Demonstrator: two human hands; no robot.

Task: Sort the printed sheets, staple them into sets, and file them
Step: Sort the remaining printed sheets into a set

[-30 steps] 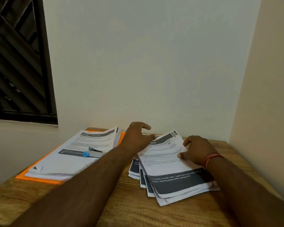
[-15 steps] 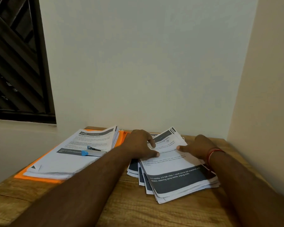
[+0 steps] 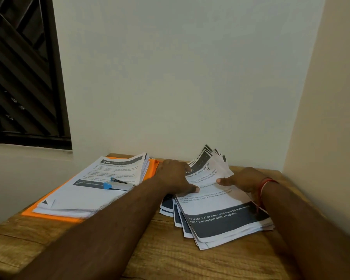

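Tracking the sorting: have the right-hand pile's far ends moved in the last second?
Yes: the far ends of the right-hand pile have risen off the table, fanning up before the back wall.

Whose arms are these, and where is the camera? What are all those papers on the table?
There is no machine here, just a person. The camera sits on their head and looks down, so you see only their arms. The left hand and right hand hold a loose pile of white printed sheets with dark grey bands, thumbs on top, its far ends lifted and fanned. Beside it, on the brown wooden table, a neater stack of white printed sheets lies on a flat orange folder, with a blue and silver stapler resting on top.
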